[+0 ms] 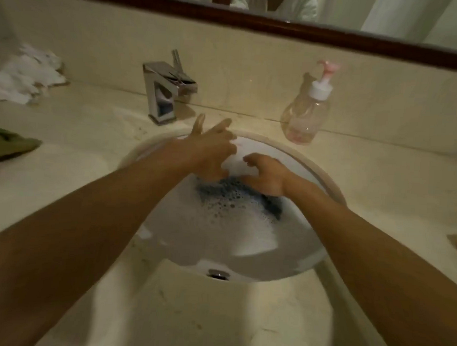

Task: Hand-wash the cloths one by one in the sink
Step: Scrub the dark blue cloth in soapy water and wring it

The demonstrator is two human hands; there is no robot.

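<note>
Head view: my left hand [210, 156] and right hand [266, 176] curl fingers [250, 158] round the sudsy dark-blue cloth [237, 199] in the sink [245, 246]; hard rubbing could splash the surface [377, 178].

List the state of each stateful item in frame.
sink, holds sudsy water
blue cloth, in the suds, at both hands
left hand, at the cloth, two fingers straight, grip unclear
right hand, fingers curled over the cloth, grip unclear
faucet, no stream visible
soap bottle, upright, nearly empty
white cloths, crumpled pile on counter
green cloth, on counter at left edge
</note>
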